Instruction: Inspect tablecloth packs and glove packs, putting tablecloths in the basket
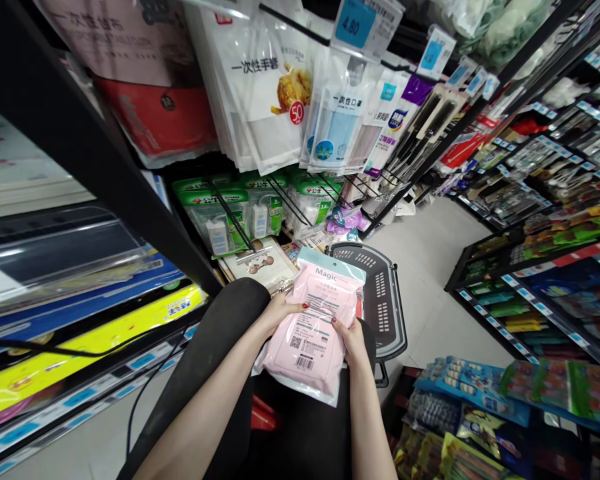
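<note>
The left hand (279, 314) and right hand (349, 341), each closed with its thumb on top, hold the pink packet (314, 328) between them, apparently for inspection; turning it calls for loosening one grip, the basket (386, 293) lying beyond.

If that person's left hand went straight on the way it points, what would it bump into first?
The pink packet that the left hand is holding; past that, probably the dark basket, though depth is hard to judge.

This is a shop: packets (337, 127) and a 4.80 price tag (355, 27) hang beyond the black basket (400, 303), and shelves (575, 255) edged with price labels (543, 309) stand to its right.
</note>
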Motion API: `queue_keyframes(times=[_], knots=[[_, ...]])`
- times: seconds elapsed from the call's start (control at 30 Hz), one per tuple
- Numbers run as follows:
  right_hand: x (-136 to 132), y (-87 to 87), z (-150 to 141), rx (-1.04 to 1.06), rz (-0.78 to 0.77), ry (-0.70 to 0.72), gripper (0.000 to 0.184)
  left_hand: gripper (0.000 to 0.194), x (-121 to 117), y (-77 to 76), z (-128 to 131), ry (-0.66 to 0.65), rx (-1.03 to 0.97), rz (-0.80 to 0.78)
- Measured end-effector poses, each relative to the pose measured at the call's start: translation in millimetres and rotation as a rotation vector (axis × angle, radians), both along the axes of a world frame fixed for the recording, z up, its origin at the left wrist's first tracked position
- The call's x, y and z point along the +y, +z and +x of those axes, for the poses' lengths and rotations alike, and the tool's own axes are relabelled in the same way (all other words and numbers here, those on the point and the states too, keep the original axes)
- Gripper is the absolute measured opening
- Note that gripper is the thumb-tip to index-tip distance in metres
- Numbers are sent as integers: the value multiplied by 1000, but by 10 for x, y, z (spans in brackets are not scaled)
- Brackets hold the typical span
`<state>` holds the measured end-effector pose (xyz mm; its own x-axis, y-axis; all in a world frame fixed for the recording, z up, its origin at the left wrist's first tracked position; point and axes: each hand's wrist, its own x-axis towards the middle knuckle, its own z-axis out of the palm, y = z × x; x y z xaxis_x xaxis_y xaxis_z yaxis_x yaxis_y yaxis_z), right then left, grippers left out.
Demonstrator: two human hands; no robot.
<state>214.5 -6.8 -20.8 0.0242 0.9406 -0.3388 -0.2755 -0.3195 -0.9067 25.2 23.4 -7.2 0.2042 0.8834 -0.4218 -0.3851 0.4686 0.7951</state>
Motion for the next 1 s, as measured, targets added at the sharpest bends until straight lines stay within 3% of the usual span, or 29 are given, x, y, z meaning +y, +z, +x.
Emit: queue_keyframes(times=[0.33, 0.73, 1.0], knots=[[-12, 31, 34, 107, -23, 7, 43, 37, -4, -12, -46, -75, -91, -56], [-11, 59, 34, 123, -63, -32, 40, 37, -8, -41, -46, -68, -89, -102], [5, 49, 32, 100, -85, -65, 34, 39, -7, 38, -14, -7, -141, -122]])
